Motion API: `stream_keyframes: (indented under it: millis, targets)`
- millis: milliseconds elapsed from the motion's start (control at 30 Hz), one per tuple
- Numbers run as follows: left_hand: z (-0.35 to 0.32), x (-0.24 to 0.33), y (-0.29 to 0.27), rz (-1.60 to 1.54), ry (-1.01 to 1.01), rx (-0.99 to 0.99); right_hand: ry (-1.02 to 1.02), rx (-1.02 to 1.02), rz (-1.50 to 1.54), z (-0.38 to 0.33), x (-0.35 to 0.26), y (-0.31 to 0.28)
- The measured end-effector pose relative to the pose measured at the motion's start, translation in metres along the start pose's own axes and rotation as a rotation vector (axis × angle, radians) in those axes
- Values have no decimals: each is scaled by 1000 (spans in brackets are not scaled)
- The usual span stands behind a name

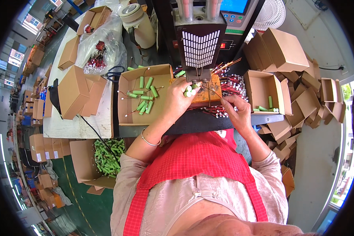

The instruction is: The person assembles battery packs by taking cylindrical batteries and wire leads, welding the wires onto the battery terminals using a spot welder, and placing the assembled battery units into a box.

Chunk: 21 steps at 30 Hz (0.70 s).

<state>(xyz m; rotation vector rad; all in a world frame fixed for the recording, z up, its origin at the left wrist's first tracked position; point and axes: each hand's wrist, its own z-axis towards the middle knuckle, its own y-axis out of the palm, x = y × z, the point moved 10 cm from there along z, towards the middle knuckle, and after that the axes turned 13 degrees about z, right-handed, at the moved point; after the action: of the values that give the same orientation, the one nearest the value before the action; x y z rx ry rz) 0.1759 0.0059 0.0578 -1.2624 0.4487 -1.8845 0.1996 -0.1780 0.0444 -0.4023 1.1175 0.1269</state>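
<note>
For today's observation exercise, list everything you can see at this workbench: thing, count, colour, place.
Machine: one, black, bench centre.
Cells: about a dozen, green, in the open box.
Open box: one, brown, left of the machine.
Held cells: a few, green, left hand, under the machine head.
Wires: many, red and black, right of the machine.
Right box: one, brown, a few green cells inside.
Floor box: one, brown, full of green cells.
Jug: one, cream, behind.
Scissors: one, black, on the bench.
Fan: one, white, top right.
Left hand: holds the cells.
Right hand: on the wires.
</note>
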Motion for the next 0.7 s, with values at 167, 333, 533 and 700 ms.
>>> stream_keyframes:
  millis: [167, 333, 533, 700]
  targets:
    - [0, 11, -12, 73, 143, 130, 35, 1, 12, 1, -1, 0]
    - [-10, -23, 12, -406, -323, -234, 192, -20, 192, 0, 17, 4]
    - [-27, -43, 29, -769, -529, -408, 193, -45, 232, 8, 16, 12]
    - [-11, -28, 12, -179, -227, -161, 139, -90, 184, 18, 11, 22]
